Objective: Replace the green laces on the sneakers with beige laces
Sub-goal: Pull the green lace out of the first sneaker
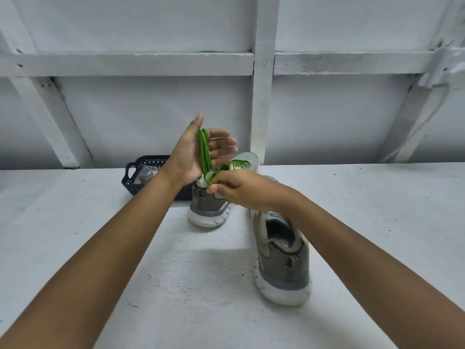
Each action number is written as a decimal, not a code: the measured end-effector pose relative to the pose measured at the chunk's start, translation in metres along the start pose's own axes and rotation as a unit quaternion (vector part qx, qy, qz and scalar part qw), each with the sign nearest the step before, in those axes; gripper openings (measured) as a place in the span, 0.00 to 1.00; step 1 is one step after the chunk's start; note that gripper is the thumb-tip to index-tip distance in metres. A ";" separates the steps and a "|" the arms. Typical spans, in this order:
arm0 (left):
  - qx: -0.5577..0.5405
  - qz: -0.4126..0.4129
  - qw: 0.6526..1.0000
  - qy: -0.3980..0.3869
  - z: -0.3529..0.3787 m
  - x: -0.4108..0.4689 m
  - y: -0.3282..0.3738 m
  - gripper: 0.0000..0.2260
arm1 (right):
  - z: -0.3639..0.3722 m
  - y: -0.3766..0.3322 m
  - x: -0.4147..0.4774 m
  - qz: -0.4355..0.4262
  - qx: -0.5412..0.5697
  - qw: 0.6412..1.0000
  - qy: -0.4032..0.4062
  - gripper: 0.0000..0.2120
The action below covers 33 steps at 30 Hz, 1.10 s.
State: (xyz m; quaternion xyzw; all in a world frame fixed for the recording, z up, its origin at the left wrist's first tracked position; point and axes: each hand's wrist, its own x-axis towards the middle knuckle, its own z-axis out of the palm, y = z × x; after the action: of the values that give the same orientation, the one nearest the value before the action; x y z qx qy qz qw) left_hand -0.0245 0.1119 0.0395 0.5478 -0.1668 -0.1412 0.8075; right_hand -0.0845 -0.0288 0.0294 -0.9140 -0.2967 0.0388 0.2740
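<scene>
Loops of green lace [205, 152] wrap round the left hand [193, 157], which stands upright above the table with its thumb up and its fingers close together and nearly straight, not clenched on the strands. Just below it, the right hand [241, 188] pinches the lower end of the lace between thumb and forefinger, its other fingers curled.

Both hands hang in front of the far sneaker [208, 205] and cover most of its tongue. Past them, green lacing [237, 162] shows on its upper. The near sneaker [281, 260] stands heel towards the camera, and the right forearm hides its front.

A dark basket [136, 170] sits just beside the far sneaker, partly behind the left wrist. Something lies in it, perhaps packaging, but it is too small to tell. All of this rests on a white table [100, 222] against a white wall [151, 109] crossed by a painted post [261, 96].
</scene>
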 end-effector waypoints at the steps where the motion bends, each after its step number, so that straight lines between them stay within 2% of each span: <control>1: 0.016 -0.012 1.000 0.004 -0.001 -0.001 -0.004 0.30 | -0.004 -0.003 -0.001 -0.009 -0.004 1.000 0.017 0.12; 3: 0.043 -0.043 0.998 -0.010 -0.001 -0.004 -0.015 0.31 | -0.013 -0.008 0.000 -0.016 -0.010 0.998 0.061 0.11; 8: 0.065 -0.109 0.985 -0.120 0.003 -0.017 -0.027 0.35 | -0.038 -0.007 0.006 -0.014 0.006 0.992 0.125 0.07; 10: 0.055 -0.123 0.977 -0.167 0.004 -0.020 -0.029 0.37 | -0.042 0.000 0.009 -0.016 0.047 0.988 0.147 0.06; 12: 0.021 -0.120 0.968 -0.221 0.004 -0.024 -0.030 0.31 | -0.041 0.009 0.011 -0.022 0.131 0.978 0.159 0.07; 15: 0.013 -0.111 0.956 -0.273 0.001 -0.028 -0.032 0.14 | -0.033 0.021 0.012 -0.038 0.229 0.960 0.154 0.07; 17: 0.004 -0.123 0.952 -0.282 -0.001 -0.030 -0.033 0.11 | -0.026 0.029 0.012 -0.053 0.262 0.952 0.149 0.06; 19: -0.002 -0.130 0.950 -0.285 -0.002 -0.030 -0.033 0.11 | -0.022 0.033 0.010 -0.070 0.274 0.948 0.144 0.06; 24: -0.017 -0.130 0.944 -0.303 -0.004 -0.030 -0.030 0.10 | -0.021 0.035 0.002 -0.059 0.259 0.960 0.094 0.16; 28: -0.018 -0.137 0.935 -0.327 -0.004 -0.029 -0.029 0.10 | -0.023 0.033 0.000 -0.053 0.248 0.966 0.050 0.16; 33: -0.008 -0.143 0.931 -0.336 -0.006 -0.029 -0.028 0.12 | -0.023 0.033 0.000 -0.037 0.267 0.962 0.027 0.11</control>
State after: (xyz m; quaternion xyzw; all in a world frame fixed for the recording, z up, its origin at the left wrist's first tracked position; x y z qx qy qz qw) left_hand -0.0497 0.1184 0.0083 0.4804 -0.3471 -0.4318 0.6799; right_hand -0.0622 -0.0621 0.0317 -0.7964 -0.3021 0.0820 0.5175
